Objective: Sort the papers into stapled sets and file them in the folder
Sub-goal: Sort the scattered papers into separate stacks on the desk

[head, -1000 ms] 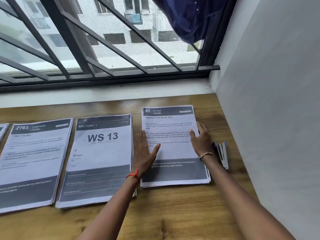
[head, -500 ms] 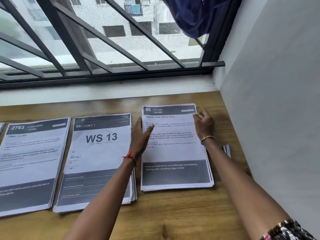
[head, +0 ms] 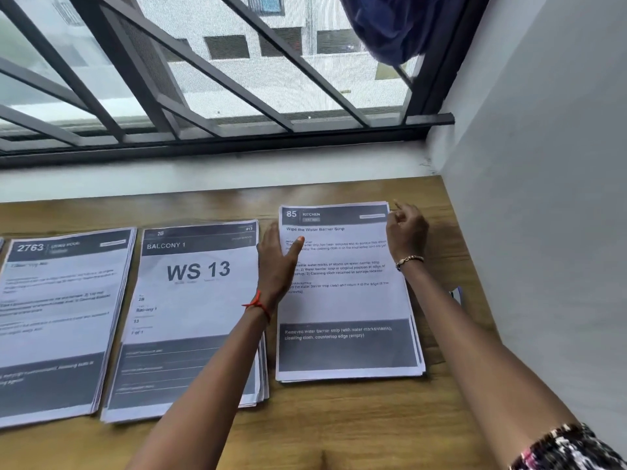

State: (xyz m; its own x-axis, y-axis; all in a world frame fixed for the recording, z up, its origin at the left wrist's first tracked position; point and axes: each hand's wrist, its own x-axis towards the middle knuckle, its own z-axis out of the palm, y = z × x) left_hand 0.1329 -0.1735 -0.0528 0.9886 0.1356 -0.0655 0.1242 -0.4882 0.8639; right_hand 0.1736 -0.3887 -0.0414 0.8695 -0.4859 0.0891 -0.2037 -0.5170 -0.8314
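Three paper stacks lie side by side on the wooden desk. The right one, headed "85 KITCHEN", has my left hand flat against its upper left edge, thumb on the sheet. My right hand rests at its top right corner, fingers curled on the edge. The middle stack reads "WS 13"; the left one reads "2763". A stapler peeks out beside my right forearm, mostly hidden. No folder is in view.
A white wall closes the desk on the right. A barred window and white sill run along the back. A dark blue cloth hangs at the window's top right. Bare wood shows along the front edge.
Both hands slid from the middle of the "85 KITCHEN" stack up toward its top edge. My right hand reached the top right corner. The stack stays in place.
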